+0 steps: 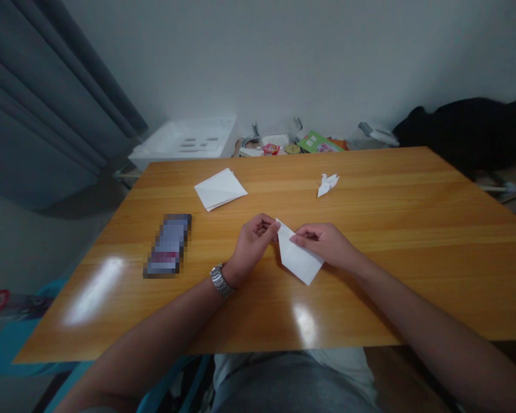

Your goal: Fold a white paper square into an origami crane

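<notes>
A folded white paper piece (298, 258) lies on the wooden table (370, 287) in front of me. My left hand (251, 246), a metal watch on its wrist, pinches the paper's upper corner with curled fingers. My right hand (327, 244) is closed on the paper's right edge, fingertips pressing the fold. A stack of white square paper sheets (220, 189) rests farther back on the left. A finished white paper crane (327, 183) stands at the back, right of centre.
A blurred dark phone-like object (168, 245) lies left of my hands. Behind the table are a white plastic box (184, 140), small packets and clutter (292, 144), and a black bag (468, 129) at right. Grey curtain (47, 97) hangs at left.
</notes>
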Action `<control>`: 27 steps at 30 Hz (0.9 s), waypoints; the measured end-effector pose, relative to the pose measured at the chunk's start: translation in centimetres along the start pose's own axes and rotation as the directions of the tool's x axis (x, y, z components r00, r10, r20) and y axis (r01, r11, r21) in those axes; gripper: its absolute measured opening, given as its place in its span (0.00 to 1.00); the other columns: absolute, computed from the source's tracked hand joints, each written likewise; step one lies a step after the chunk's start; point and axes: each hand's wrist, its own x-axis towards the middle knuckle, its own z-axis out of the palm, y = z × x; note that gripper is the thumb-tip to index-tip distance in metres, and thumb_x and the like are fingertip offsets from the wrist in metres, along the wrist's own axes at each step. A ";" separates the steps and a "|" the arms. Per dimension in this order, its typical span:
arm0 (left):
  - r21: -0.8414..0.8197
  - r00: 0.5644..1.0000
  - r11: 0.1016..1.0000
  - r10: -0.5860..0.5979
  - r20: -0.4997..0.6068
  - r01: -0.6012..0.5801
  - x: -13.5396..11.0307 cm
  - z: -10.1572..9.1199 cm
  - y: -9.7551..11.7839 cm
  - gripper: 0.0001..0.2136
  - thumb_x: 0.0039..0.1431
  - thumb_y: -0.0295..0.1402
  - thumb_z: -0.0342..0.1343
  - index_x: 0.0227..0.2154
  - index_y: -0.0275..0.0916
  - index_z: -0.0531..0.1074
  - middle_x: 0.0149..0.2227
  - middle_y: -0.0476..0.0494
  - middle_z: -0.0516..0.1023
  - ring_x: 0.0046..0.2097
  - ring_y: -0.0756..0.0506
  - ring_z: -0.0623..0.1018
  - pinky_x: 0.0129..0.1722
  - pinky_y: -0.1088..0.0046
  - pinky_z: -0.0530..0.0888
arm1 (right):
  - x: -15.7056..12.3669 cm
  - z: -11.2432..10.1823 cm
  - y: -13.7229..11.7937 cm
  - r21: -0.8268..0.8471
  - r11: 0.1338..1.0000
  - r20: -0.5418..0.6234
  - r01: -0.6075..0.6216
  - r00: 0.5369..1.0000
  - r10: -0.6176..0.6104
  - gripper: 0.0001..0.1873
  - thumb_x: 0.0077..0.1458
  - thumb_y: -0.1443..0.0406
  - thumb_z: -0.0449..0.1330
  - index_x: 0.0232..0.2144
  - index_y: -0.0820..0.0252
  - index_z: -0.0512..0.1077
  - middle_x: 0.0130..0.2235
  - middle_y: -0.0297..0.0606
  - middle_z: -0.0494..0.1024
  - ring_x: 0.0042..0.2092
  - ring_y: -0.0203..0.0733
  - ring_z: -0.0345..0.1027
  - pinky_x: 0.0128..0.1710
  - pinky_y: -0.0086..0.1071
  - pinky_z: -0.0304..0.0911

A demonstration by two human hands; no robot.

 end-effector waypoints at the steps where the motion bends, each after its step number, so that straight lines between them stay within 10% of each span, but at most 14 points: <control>1: 0.002 1.000 1.000 -0.003 -0.015 0.003 0.0 0.0 0.1 0.12 0.60 0.41 0.61 0.32 0.36 0.72 0.30 0.48 0.76 0.32 0.51 0.76 0.34 0.76 0.74 | 0.0 0.0 0.1 -0.002 1.000 0.001 0.000 1.000 0.000 0.19 0.56 0.52 0.62 0.33 0.63 0.79 0.30 0.39 0.80 0.29 0.39 0.69 0.27 0.30 0.60; 14: 0.037 0.997 0.999 0.006 -0.076 -0.003 0.2 -0.3 0.6 0.16 0.58 0.45 0.62 0.34 0.34 0.75 0.30 0.46 0.77 0.32 0.50 0.78 0.35 0.75 0.77 | 0.0 -0.1 0.2 -0.011 1.000 0.019 0.028 0.999 -0.028 0.19 0.56 0.51 0.62 0.34 0.62 0.79 0.32 0.39 0.81 0.31 0.40 0.71 0.29 0.30 0.61; 18: -0.061 0.998 0.996 -0.065 -0.006 0.065 0.1 -0.4 0.0 0.19 0.59 0.46 0.62 0.44 0.36 0.74 0.39 0.42 0.80 0.39 0.48 0.80 0.40 0.71 0.80 | 0.2 -0.2 0.2 0.023 0.999 -0.068 0.035 0.997 -0.033 0.18 0.56 0.52 0.63 0.34 0.62 0.79 0.33 0.39 0.81 0.31 0.40 0.72 0.29 0.31 0.62; 27: 0.127 0.984 0.992 -0.045 0.175 0.023 -0.3 -0.1 -0.7 0.12 0.58 0.41 0.63 0.34 0.36 0.74 0.33 0.44 0.80 0.34 0.49 0.79 0.33 0.76 0.76 | 0.7 -0.5 0.8 0.100 0.989 -0.227 0.107 0.970 -0.081 0.17 0.55 0.51 0.64 0.34 0.60 0.78 0.35 0.39 0.81 0.34 0.41 0.73 0.33 0.32 0.65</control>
